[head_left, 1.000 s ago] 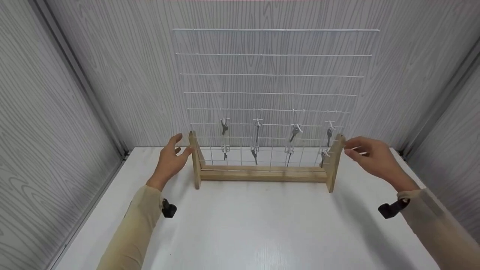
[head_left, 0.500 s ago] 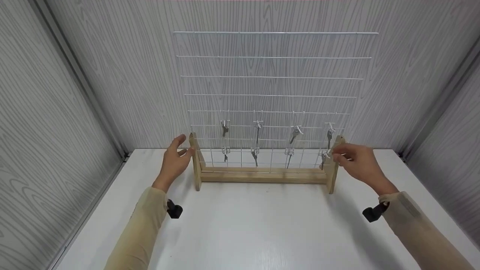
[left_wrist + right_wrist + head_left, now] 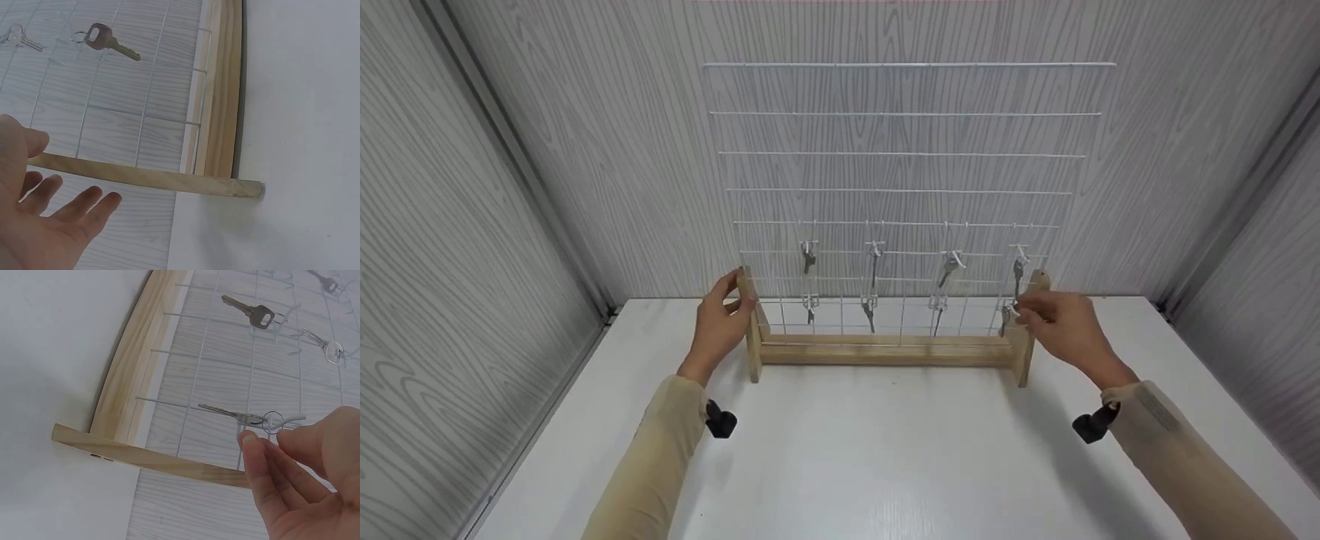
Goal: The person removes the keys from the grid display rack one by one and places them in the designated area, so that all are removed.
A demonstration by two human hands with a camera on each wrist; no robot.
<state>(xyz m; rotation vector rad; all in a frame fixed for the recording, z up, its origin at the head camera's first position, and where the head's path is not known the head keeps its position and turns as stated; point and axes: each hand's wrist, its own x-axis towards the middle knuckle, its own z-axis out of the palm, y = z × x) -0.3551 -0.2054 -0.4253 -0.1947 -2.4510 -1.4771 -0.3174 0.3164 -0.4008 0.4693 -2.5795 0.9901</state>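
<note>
A white wire grid point(image 3: 840, 153) stands in a wooden stand point(image 3: 885, 355), with several keys hanging from its hooks. My left hand point(image 3: 720, 324) holds the stand's left upright point(image 3: 152, 177), the thumb on one side and fingers on the other. In the left wrist view the lower fingers are spread and partly extended. My right hand point(image 3: 1063, 324) is at the right upright, beside the lowest right key point(image 3: 244, 418). In the right wrist view, thumb and forefinger sit right at its ring point(image 3: 274, 422), with a gap between the fingertips. The key still hangs on its white hook point(image 3: 291, 421).
A white tabletop point(image 3: 870, 450) bears the stand. Grey wood-patterned panels point(image 3: 585, 150) rise behind and at both sides. Other keys hang close by, such as a dark-headed key point(image 3: 260, 317) and a silver key point(image 3: 332, 351).
My right hand has moved inward, past the right upright to the lowest right key. My left hand has shifted right and taken hold of the left upright.
</note>
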